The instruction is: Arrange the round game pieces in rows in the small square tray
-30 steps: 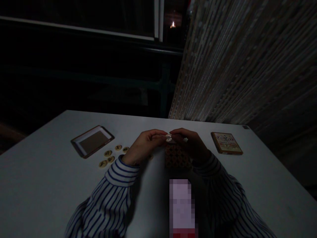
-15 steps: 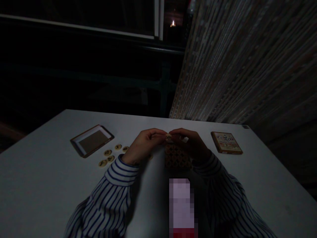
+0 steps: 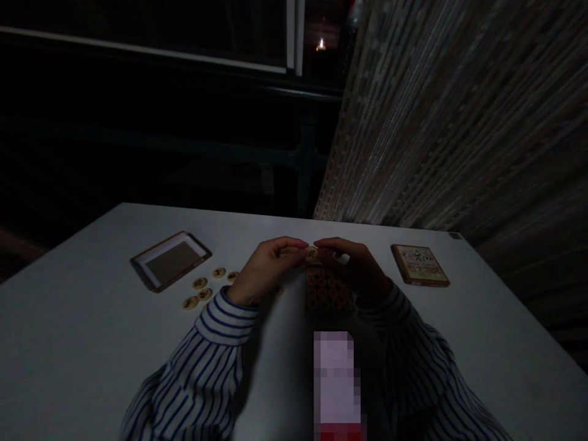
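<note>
My left hand (image 3: 269, 266) and my right hand (image 3: 353, 263) meet at the middle of the table, fingertips pinching one round, pale Chinese chess piece (image 3: 312, 253) between them. Dark markings show on its face. Just below it, a square block of Chinese chess pieces in tight rows (image 3: 327, 291) lies partly under my right hand. Several loose Chinese chess pieces (image 3: 199, 283) are spread to the left of my left wrist, some of them hidden behind it.
On the white table (image 3: 114, 343), a shallow open box part (image 3: 171, 260) lies at the left. A flat box with printed pictures (image 3: 421, 264) rests at the right. Strands of a string curtain (image 3: 395, 122) hang behind the table's far right edge. The light is dim.
Both hands stay in nearly the same spot. The piece between the fingertips has shifted very slightly, and its marked face looks a little turned.
</note>
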Motion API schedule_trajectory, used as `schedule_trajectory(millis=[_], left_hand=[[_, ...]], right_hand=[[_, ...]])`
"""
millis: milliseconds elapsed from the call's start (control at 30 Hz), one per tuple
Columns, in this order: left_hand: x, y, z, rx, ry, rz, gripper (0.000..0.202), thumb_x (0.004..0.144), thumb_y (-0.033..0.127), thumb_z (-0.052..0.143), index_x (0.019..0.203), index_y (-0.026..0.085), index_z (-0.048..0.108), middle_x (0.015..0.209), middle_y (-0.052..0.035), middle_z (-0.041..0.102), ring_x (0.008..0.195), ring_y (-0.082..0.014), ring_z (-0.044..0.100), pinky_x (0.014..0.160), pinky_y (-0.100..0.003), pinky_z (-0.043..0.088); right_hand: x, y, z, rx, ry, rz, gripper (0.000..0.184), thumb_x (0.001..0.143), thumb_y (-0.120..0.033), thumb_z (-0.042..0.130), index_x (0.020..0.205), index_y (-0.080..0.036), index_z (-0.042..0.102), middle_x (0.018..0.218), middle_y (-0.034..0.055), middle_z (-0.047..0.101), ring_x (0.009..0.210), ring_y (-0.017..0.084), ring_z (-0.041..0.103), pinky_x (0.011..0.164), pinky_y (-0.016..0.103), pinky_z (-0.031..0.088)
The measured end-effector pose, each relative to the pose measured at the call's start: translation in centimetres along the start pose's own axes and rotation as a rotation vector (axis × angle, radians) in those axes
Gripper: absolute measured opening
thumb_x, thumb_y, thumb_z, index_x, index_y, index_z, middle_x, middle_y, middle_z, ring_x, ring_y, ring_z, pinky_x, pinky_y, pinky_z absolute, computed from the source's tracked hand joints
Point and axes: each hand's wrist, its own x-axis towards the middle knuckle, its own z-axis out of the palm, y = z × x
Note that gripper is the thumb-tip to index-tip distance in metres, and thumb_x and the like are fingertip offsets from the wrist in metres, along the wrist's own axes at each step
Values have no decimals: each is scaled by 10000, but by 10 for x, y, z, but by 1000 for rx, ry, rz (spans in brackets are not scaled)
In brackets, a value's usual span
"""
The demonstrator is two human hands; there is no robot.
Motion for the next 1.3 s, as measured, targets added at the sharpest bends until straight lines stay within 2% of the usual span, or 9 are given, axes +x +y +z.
schedule_trajectory(millis=[200,467,633,1100,1300], left_hand=[[-2,2,1,-1,-30,6,306,662,295,623,926,145,589,838,-45,660,768,-148,607,780,-315,458],[-1,1,2,89,-37,28,282,649,338,631,846,140,586,767,-36,654,731,-149,604,726,-298,466],[0,-1,0,107,-17,49,254,669,347,613,820,144,606,792,-39,653,736,-137,593,735,-282,453],[-1,0,0,41,-13,-14,287,672,341,608,877,140,608,822,-50,659,757,-147,598,770,-306,453],[0,0,1,59,-11,5,286,669,349,607,859,135,618,810,-54,666,763,-161,603,770,-317,461]], right_hand=[[0,-1,0,15,-14,9,210,754,-240,543,950,-179,591,838,28,642,734,116,565,655,237,438],[0,-3,1,44,-57,15,191,756,-231,540,930,-179,599,819,27,642,719,115,564,648,239,438],[0,-1,1,45,-42,2,194,755,-238,538,927,-174,601,828,34,645,719,115,566,644,239,440],[0,-1,0,-26,-39,-7,197,764,-219,527,945,-175,590,831,37,641,720,117,568,651,245,443],[0,2,1,-94,-77,-70,243,750,-236,553,989,-193,570,861,41,633,744,129,563,673,266,438]])
